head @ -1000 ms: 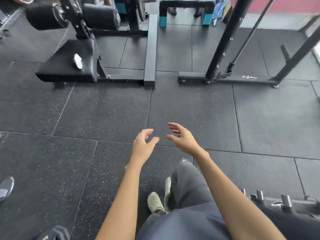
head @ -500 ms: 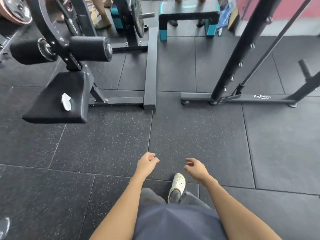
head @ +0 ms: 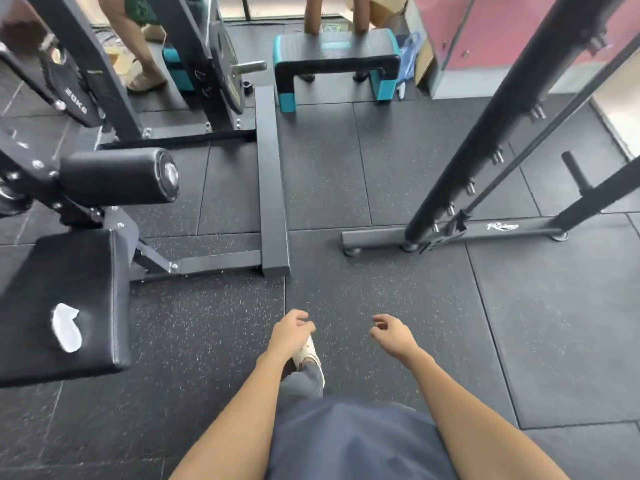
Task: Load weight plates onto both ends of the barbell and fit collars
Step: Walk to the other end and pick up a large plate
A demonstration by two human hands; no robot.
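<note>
My left hand [head: 290, 331] and my right hand [head: 391, 332] hang in front of me over the black rubber floor, fingers loosely curled, holding nothing. A black weight plate [head: 227, 76] sits on a metal sleeve [head: 248, 67] of a machine at the back left. Another black plate marked 20KG [head: 71, 95] leans at the far left. A small collar ring [head: 248, 87] lies on the floor beside the machine. No barbell shows in this view.
A padded machine with a roller pad [head: 117, 176] and a torn black seat [head: 65, 306] stands at left. Its steel base beam [head: 272, 181] runs forward. A black rack upright [head: 485, 133] rises at right. A teal step bench [head: 337, 60] and people's legs are at the back.
The view has tilted up and moved forward, bringing the plates and bench into sight. Both hands dropped lower and their fingers curled in loosely.
</note>
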